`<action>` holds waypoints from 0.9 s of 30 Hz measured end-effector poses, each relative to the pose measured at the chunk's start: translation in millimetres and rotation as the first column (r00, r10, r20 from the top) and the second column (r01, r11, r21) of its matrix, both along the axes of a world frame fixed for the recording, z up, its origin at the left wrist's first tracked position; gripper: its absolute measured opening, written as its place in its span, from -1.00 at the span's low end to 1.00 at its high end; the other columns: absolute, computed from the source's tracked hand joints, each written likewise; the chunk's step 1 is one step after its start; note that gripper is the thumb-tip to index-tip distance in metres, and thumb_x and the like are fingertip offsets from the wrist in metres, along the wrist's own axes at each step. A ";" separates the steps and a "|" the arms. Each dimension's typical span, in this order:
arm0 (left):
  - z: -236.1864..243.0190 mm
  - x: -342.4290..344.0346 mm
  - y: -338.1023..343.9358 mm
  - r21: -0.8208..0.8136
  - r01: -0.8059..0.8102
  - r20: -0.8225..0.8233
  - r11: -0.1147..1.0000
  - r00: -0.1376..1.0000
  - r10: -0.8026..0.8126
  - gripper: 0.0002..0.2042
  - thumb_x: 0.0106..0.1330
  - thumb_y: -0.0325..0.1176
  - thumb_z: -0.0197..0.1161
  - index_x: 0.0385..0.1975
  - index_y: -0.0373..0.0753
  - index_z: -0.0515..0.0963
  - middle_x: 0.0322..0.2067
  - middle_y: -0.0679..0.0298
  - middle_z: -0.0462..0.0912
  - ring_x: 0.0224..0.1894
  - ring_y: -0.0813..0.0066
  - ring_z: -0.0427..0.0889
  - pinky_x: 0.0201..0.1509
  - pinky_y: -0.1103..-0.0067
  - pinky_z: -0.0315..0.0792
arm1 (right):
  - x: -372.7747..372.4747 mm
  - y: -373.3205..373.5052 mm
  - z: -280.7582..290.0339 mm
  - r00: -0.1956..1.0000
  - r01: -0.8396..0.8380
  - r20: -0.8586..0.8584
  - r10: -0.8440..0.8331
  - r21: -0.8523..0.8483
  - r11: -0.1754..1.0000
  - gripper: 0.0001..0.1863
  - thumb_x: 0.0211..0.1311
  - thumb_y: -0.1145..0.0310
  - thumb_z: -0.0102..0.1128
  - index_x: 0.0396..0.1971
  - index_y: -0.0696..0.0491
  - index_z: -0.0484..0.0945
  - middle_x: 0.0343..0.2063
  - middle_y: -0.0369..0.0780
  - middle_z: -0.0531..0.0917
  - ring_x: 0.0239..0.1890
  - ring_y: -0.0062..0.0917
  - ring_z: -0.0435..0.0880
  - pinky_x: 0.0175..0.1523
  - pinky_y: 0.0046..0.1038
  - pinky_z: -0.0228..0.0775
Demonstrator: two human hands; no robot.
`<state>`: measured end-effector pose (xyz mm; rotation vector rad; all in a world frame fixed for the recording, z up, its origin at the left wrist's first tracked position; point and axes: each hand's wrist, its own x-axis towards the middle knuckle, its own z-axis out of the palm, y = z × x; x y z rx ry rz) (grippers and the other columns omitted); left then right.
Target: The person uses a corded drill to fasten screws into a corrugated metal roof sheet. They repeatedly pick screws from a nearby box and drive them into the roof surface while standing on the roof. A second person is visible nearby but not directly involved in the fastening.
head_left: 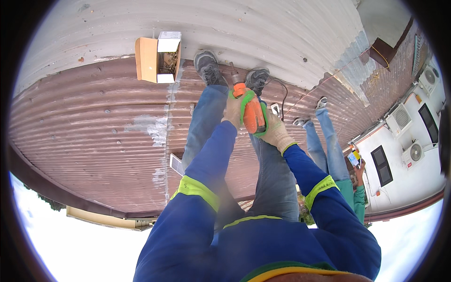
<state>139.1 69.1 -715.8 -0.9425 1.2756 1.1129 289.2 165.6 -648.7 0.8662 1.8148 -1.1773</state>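
An orange power drill [254,116] is held out in front of my legs, its metal chuck pointing away from me toward the roof. My left hand [232,111], in a pale work glove with green parts, is closed around the drill's front body. Gloved the same way, my right hand [276,129] wraps the drill's rear right side; its fingertips are partly hidden. A dark cord [284,90] curves beside my right shoe. Left of my left shoe lies an open cardboard box [147,60] with many small metal fasteners in it.
I stand on a corrugated roof, brown-red [84,122] near me and grey [108,33] beyond. Another person in jeans [330,141] stands to the right, holding a yellow and blue item [354,158]. A white wall [399,164] carries several air-conditioner units. A small panel [176,164] lies left.
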 end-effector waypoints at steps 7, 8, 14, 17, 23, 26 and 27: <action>179.5 -15.9 23.9 0.251 0.410 -0.271 0.877 0.900 -0.343 -0.38 0.22 -0.40 0.61 0.24 -0.21 0.43 0.08 0.25 0.67 0.09 0.39 0.71 0.19 0.40 0.66 | 18.3 13.6 129.0 0.925 0.064 -0.378 0.027 0.228 0.972 -0.21 -0.03 0.18 0.59 0.22 0.09 0.44 -0.16 -0.04 0.69 -0.04 -0.07 0.68 0.08 -0.08 0.49; 202.6 -22.6 26.0 0.263 0.488 -0.355 0.832 0.851 -0.387 -0.37 0.21 -0.39 0.62 0.25 -0.21 0.43 0.08 0.25 0.68 0.09 0.41 0.71 0.21 0.41 0.65 | 15.6 13.0 142.7 0.919 0.045 -0.390 0.063 0.262 0.964 -0.26 -0.01 0.20 0.57 0.19 0.09 0.47 -0.17 -0.04 0.68 -0.06 -0.07 0.68 0.05 -0.07 0.47; 338.4 -48.4 31.9 0.293 0.666 -0.565 0.687 0.699 -0.437 -0.34 0.19 -0.32 0.65 0.25 -0.23 0.43 0.14 0.22 0.68 0.16 0.43 0.69 0.30 0.41 0.58 | 6.2 3.5 237.5 0.789 0.210 -0.609 0.082 0.392 0.896 -0.31 -0.01 0.14 0.56 0.12 0.10 0.52 -0.21 -0.09 0.67 -0.10 -0.10 0.66 0.04 -0.09 0.44; 393.1 -62.1 35.5 0.290 0.733 -0.650 0.616 0.623 -0.435 -0.33 0.20 -0.35 0.63 0.28 -0.23 0.42 0.14 0.20 0.68 0.17 0.42 0.68 0.32 0.38 0.59 | 3.1 8.1 279.6 0.748 0.239 -0.655 0.108 0.418 0.876 -0.26 -0.01 0.14 0.57 0.18 0.10 0.51 -0.19 -0.10 0.67 -0.08 -0.11 0.65 0.03 -0.10 0.45; 451.6 -69.7 35.3 0.461 0.619 -0.586 0.636 0.750 -0.306 -0.55 0.47 -0.12 0.41 0.14 -0.31 0.50 0.09 0.14 0.72 0.14 0.35 0.71 0.27 0.34 0.60 | 13.4 27.6 353.3 0.678 0.168 -0.720 0.151 0.352 0.921 -0.09 -0.04 0.14 0.60 0.33 0.17 0.43 -0.09 -0.06 0.67 0.00 -0.09 0.66 0.13 -0.12 0.49; 459.8 -65.6 31.3 0.564 0.510 -0.529 0.650 0.827 -0.190 -0.56 0.58 0.01 0.26 0.09 -0.30 0.53 0.05 0.07 0.74 0.11 0.29 0.73 0.24 0.32 0.63 | 21.4 42.0 377.9 0.674 0.093 -0.704 0.223 0.381 0.920 -0.01 0.03 0.10 0.55 0.45 0.20 0.33 -0.05 -0.04 0.67 0.04 -0.10 0.66 0.17 -0.11 0.51; 460.1 -64.1 30.4 0.597 0.478 -0.509 0.644 0.846 -0.156 -0.55 0.61 0.04 0.21 0.07 -0.29 0.54 0.04 0.04 0.74 0.09 0.27 0.73 0.24 0.32 0.64 | 23.8 46.7 383.7 0.664 0.079 -0.700 0.261 0.414 0.907 -0.01 0.05 0.09 0.52 0.46 0.19 0.32 -0.05 -0.04 0.67 0.04 -0.10 0.66 0.16 -0.11 0.52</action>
